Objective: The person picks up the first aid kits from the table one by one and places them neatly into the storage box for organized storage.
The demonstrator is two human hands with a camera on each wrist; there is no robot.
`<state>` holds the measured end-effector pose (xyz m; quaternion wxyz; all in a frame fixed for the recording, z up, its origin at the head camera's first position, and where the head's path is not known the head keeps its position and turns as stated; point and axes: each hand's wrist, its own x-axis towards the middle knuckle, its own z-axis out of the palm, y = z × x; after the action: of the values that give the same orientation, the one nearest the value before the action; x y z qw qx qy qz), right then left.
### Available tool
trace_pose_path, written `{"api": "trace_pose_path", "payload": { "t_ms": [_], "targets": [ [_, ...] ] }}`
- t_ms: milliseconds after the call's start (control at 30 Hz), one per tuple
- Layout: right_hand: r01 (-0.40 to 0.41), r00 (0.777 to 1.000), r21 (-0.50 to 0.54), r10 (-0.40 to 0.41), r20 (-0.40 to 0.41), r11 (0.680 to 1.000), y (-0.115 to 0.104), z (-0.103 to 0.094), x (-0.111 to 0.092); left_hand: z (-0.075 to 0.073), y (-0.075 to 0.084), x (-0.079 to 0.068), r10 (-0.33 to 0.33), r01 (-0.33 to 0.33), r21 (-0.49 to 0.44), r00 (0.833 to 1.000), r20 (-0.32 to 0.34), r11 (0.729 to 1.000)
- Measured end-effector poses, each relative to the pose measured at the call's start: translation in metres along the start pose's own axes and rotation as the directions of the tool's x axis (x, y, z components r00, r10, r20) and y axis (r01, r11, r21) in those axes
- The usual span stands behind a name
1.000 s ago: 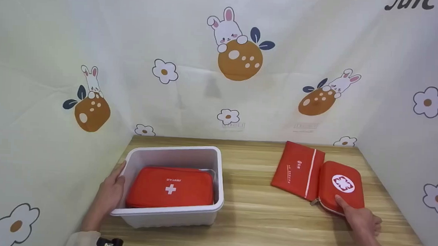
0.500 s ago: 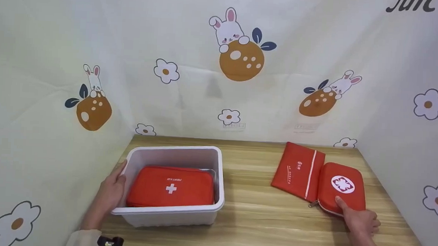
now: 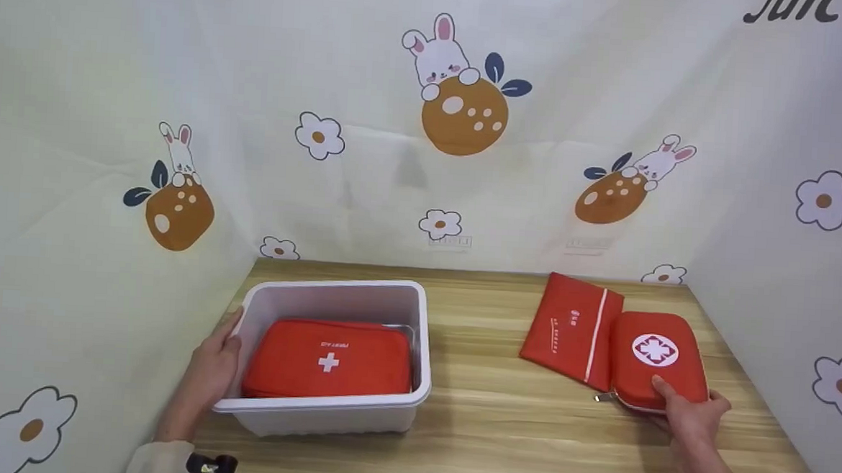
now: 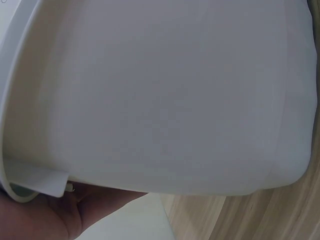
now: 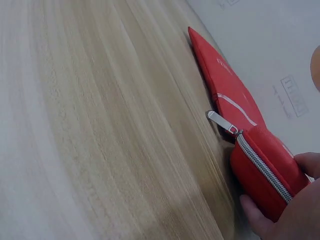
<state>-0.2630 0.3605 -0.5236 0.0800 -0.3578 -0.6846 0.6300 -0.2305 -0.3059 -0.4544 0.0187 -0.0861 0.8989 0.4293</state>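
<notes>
My left hand [image 3: 212, 373] holds the left rim of a white plastic bin [image 3: 325, 408], fingers partly hidden by its side. Inside the bin lies a red first aid pouch [image 3: 367, 363] with a white cross. On the right, my right hand [image 3: 692, 416] grips a red zippered case [image 3: 677, 365], thumb on its top and fingers beneath its near edge. A white round emblem marks the case, and its zipper pull [image 5: 220, 121] sticks out to the left. Against the case's left side is a flat red pouch [image 3: 567, 331] with a white stripe.
All of this stands on a wood-grain table [image 3: 483, 427]. Pale fabric walls [image 3: 366, 190] printed with rabbits, oranges and flowers enclose the table at the back and sides. A metallic edge [image 3: 407, 331] shows behind the pouch inside the bin.
The zippered case has turned slightly and its near right corner has shifted a little to the right with my right hand. My left hand and the bin stay in place.
</notes>
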Motion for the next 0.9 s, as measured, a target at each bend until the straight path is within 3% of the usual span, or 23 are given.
{"api": "trace_pose_path", "payload": {
  "t_ms": [167, 533, 900],
  "targets": [
    [-0.054, 0.998, 0.010, 0.054, -0.029, 0.998, 0.001, -0.003, 0.000, 0.000, 0.000, 0.000, -0.005, 0.004, 0.004, 1.000, 0.010, 1.000],
    [-0.071, 0.994, 0.097, 0.079, -0.076, 0.993, 0.001, -0.002, -0.005, 0.000, 0.000, 0.001, -0.016, 0.016, -0.002, 1.000, 0.014, 1.000],
    [-0.047, 0.998, 0.116, 0.050, -0.026, 0.992, -0.009, 0.004, -0.010, 0.000, 0.000, -0.001, 0.008, -0.008, 0.016, 1.000, -0.006, 1.000]
  ]
}}
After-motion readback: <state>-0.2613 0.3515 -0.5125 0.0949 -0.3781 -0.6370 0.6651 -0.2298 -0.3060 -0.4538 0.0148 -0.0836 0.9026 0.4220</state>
